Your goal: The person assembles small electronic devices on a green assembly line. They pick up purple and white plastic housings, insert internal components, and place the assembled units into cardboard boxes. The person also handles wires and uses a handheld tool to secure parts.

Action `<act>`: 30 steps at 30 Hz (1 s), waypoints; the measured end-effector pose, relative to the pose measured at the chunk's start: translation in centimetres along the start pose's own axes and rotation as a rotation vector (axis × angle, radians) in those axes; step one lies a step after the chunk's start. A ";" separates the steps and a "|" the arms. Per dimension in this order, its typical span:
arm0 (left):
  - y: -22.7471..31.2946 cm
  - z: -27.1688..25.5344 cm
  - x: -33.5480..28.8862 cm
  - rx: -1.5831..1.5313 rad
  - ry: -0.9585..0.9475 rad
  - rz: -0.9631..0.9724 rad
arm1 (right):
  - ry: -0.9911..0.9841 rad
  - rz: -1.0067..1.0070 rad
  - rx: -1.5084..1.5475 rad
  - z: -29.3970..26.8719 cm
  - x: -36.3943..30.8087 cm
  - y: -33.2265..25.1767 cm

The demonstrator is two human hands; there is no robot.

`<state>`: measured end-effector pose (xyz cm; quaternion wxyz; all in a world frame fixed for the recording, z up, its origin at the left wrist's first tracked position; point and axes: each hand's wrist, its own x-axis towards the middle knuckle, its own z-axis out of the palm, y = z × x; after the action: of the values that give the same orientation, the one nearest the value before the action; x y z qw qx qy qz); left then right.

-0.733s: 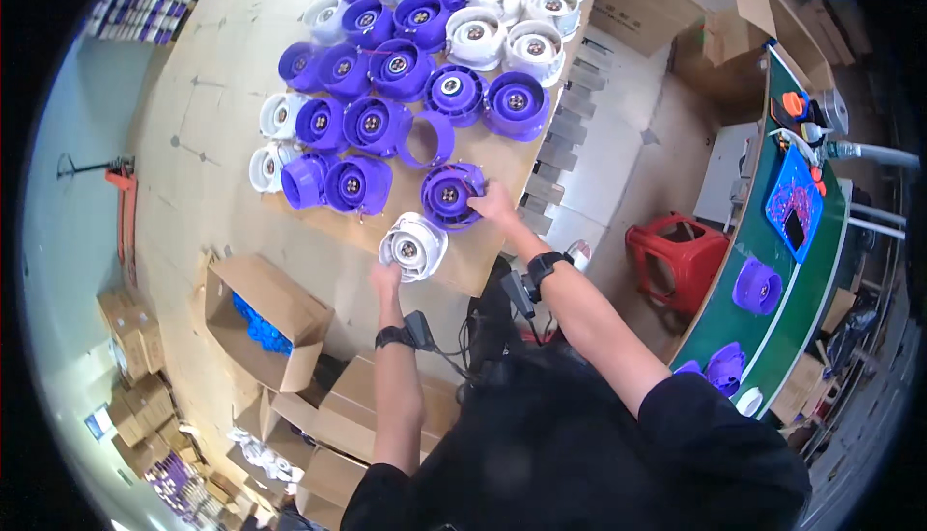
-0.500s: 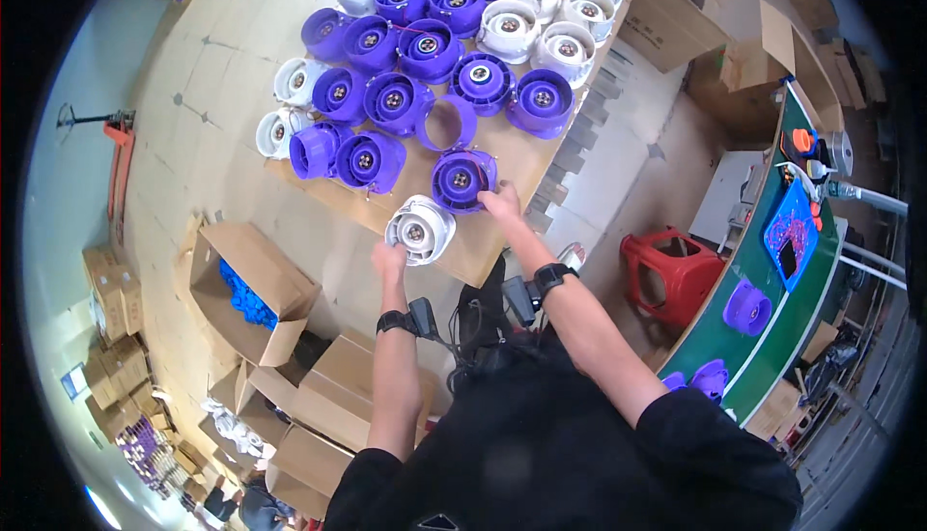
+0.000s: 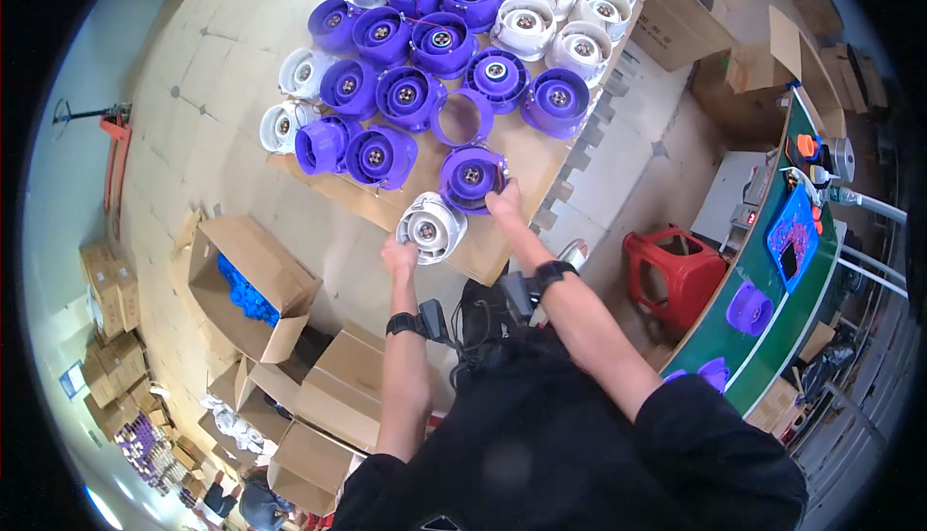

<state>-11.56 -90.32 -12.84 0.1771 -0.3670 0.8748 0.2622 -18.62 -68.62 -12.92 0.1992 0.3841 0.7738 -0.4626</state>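
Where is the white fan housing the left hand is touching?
In the head view, the white fan housing sits at the pallet's near edge, left of the purple housing under the right hand.

The purple fan housings (image 3: 406, 97) and the white ones (image 3: 430, 229) all look like moulded plastic, smooth with a bit of a sheen. They sit on a matt cardboard sheet (image 3: 526, 159), the open boxes (image 3: 241, 285) are the same dull brown cardboard, and the red stool (image 3: 676, 270) looks like glossy plastic

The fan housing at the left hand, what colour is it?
White fan housing, dark hub; seen in the head view.
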 end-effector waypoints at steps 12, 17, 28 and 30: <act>-3.8 3.0 3.1 -0.130 -0.038 0.026 | -0.670 0.019 0.587 -10.3 -6.4 -16.1; -1.8 1.0 1.7 -0.041 -0.035 0.035 | -0.786 0.311 0.563 -4.8 -2.2 -9.9; -4.8 1.9 3.0 -0.308 -0.030 0.280 | -0.925 -0.037 0.382 -6.9 -7.3 -11.1; -3.3 -0.2 1.8 -0.369 0.029 0.356 | -0.912 -0.170 0.340 -9.6 -9.3 -12.4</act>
<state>-10.35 -93.45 -14.69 0.0456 -0.2370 0.8653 0.4393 -22.02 -67.57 5.01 0.4137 0.1049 0.5500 -0.7179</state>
